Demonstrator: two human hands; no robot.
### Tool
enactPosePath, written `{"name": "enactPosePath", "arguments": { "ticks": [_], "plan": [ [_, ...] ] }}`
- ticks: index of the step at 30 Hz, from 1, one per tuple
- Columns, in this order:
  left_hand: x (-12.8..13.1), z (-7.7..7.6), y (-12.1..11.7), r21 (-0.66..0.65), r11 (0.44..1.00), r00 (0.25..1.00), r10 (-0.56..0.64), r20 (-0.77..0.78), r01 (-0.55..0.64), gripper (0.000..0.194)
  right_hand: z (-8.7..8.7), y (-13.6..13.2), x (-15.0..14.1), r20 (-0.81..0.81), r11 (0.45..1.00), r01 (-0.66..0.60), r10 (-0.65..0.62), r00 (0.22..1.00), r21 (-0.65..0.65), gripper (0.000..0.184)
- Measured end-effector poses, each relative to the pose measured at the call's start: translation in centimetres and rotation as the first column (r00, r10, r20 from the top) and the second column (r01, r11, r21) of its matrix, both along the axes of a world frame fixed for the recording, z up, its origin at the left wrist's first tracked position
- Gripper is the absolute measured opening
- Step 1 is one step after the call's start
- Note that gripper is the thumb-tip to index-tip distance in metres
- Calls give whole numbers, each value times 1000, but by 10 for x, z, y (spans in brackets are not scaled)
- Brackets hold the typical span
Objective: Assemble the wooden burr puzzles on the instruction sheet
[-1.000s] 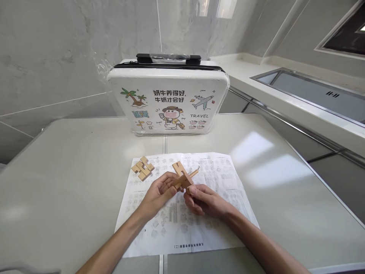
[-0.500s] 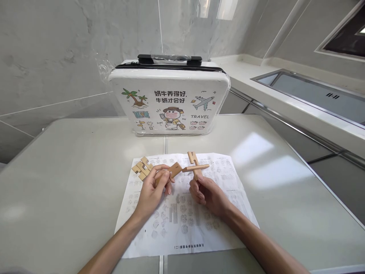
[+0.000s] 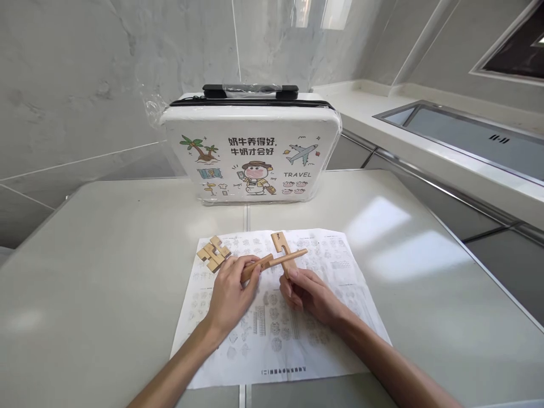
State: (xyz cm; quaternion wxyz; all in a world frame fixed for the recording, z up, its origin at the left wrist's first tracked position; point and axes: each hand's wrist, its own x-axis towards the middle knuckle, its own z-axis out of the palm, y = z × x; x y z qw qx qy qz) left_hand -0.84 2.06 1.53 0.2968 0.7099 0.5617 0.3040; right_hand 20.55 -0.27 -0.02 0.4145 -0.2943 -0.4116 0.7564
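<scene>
My right hand [image 3: 312, 292] pinches the lower end of a notched wooden puzzle piece [image 3: 278, 242], which stands tilted with a dark mark near its top. A second wooden piece [image 3: 297, 254] crosses it at the notch. My left hand [image 3: 233, 289] is closed on another wooden puzzle piece [image 3: 257, 267]. Its right end meets, or nearly meets, the left end of the crossing piece; actual contact I cannot tell. Beyond my left fingers, an assembled-looking cluster of wooden pieces [image 3: 213, 254] lies on the printed sheet [image 3: 272, 357]. My fingers partly hide both held pieces.
The sheet lies on a pale table [image 3: 106, 283] with a seam down its middle. At the table's back stands a white printed case [image 3: 250, 127] in clear plastic. A counter [image 3: 365, 113] with an inset sink [image 3: 467, 136] runs along the right.
The piece in my left hand has turned and come up to the crossing piece's end. The notched piece in my right hand now leans further left, its crossing piece sloping more.
</scene>
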Motion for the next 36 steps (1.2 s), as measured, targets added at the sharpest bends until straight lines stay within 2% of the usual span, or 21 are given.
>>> {"name": "enactPosePath", "arguments": {
  "ticks": [7, 11, 13, 16, 19, 21, 23, 26, 29, 32, 36],
  "plan": [
    [0, 0, 3, 42, 998, 998, -53, -33, 54, 26, 1, 0, 1, 34, 998, -51, 50, 998, 30, 54],
    [2, -2, 3, 66, 997, 998, -45, -42, 47, 27, 4, 0, 1, 63, 997, -56, 53, 997, 47, 57],
    [2, -3, 2, 31, 999, 1000, -26, 12, 26, 30, 5, 0, 0, 61, 997, -59, 56, 997, 56, 58],
    [1, -3, -2, -32, 999, 985, -17, 171, 23, 38, 6, 0, 0, 54, 995, -76, 73, 996, 61, 57],
    [0, -2, -5, -69, 991, 934, -80, 349, 111, 46, 3, 0, 2, 69, 991, -117, 112, 991, 62, 56],
    [0, 0, -6, -145, 968, 876, -115, 468, 205, 49, 1, 0, 4, 108, 983, -168, 159, 981, 79, 56],
    [0, 2, -5, -229, 935, 819, -101, 564, 273, 46, 1, 0, 5, 152, 970, -221, 204, 967, 103, 56],
    [-1, 5, -1, -287, 914, 765, -39, 643, 288, 37, 4, 0, 5, 193, 956, -253, 222, 956, 151, 58],
    [-2, 7, 2, -311, 902, 699, 14, 715, 299, 35, 7, 0, 3, 184, 961, -200, 165, 969, 190, 52],
    [-2, 8, 3, -327, 883, 634, 43, 772, 338, 34, 8, 0, 1, 105, 973, -111, 91, 990, 202, 41],
    [-3, 7, 3, -314, 868, 613, 15, 790, 384, 31, 9, 1, 1, 21, 975, -64, 61, 998, 213, 52]
  ]
}}
